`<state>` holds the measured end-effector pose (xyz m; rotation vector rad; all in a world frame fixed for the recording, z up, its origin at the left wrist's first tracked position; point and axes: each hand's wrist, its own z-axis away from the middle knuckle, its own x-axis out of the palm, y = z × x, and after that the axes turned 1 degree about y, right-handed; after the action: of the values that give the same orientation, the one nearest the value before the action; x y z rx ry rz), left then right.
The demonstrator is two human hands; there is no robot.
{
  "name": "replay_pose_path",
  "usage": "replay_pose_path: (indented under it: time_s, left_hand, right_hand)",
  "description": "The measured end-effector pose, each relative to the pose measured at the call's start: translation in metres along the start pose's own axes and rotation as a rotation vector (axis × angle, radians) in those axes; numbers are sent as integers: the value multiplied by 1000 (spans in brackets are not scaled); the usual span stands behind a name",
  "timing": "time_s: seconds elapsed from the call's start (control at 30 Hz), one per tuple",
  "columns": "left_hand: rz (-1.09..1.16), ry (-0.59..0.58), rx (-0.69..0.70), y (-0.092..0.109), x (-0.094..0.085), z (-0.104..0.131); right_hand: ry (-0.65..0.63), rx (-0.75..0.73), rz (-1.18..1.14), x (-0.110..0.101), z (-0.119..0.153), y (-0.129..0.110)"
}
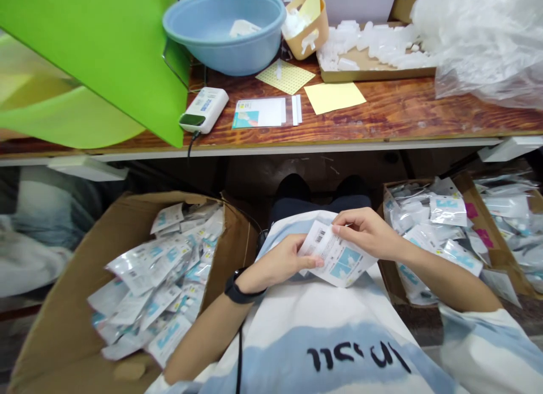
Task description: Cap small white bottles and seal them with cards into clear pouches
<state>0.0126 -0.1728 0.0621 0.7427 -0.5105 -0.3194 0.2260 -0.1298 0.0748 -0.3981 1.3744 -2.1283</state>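
Note:
Over my lap I hold a small white printed packet with blue pictures and a barcode. My left hand grips its left side, thumb lying across the front. At the upper right edge, the thumb and fingers of my right hand are closed on the same packet. What is behind the packet is hidden. To my left stands a cardboard box with many similar packets in it. Another open carton with similar packets is by my right forearm.
On the wooden table are a blue basin, a tan basket, a cardboard tray of white plastic pieces, yellow sheets, a flat packet and a white device. A green panel rises left; clear plastic bags lie right.

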Motion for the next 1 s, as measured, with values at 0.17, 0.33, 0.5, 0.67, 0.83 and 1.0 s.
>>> replay_pose_path:
  time_s: [0.17, 0.33, 0.5, 0.67, 0.83, 1.0]
  left_hand:
    - [-142, 85, 31, -11, 2, 8]
    - [124, 296, 148, 4, 6, 1]
    - [176, 388, 158, 8, 14, -3]
    - [226, 429, 187, -5, 19, -3]
    - [212, 438, 198, -11, 14, -2]
    - [315, 215, 107, -9, 7, -4]
  right_hand:
    - [-91, -21, 44, 5, -4, 7]
    - [-141, -31, 45, 5, -8, 1]
    - [-99, -42, 75, 7, -5, -3]
    - [-71, -65, 128, 13, -3, 3]
    - [-83, -68, 191, 15, -8, 4]
    - [-83, -55, 161, 10, -12, 5]
